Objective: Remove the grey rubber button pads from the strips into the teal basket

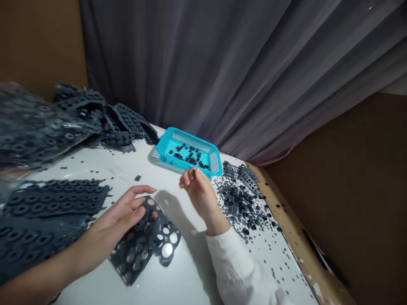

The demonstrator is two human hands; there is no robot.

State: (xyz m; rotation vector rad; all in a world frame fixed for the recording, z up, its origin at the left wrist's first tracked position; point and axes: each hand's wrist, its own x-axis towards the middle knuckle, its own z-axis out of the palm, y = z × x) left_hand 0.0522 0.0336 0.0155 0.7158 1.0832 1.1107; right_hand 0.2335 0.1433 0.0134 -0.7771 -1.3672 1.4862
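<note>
My left hand [130, 214] grips a dark rubber sheet [136, 254] punched with round holes, thumb on top and index finger stretched out. The sheet hangs folded above the white table, its holes showing the white below. To the right, my right hand [200, 192] is raised with its fingers pinched around a small dark rubber piece [193, 172], mostly hidden by the fingertips. Just beyond that hand stands a turquoise plastic basket [190, 137] with several small black rubber rings [192, 159] lying on its bottom.
Unpunched rubber sheets with rows of rings [57, 197] lie at the left. Behind them are a clear plastic bag [41, 123] of similar sheets and a loose heap [121, 123]. Small black scraps [241, 203] cover the table's right side. A grey curtain [206, 63] hangs behind.
</note>
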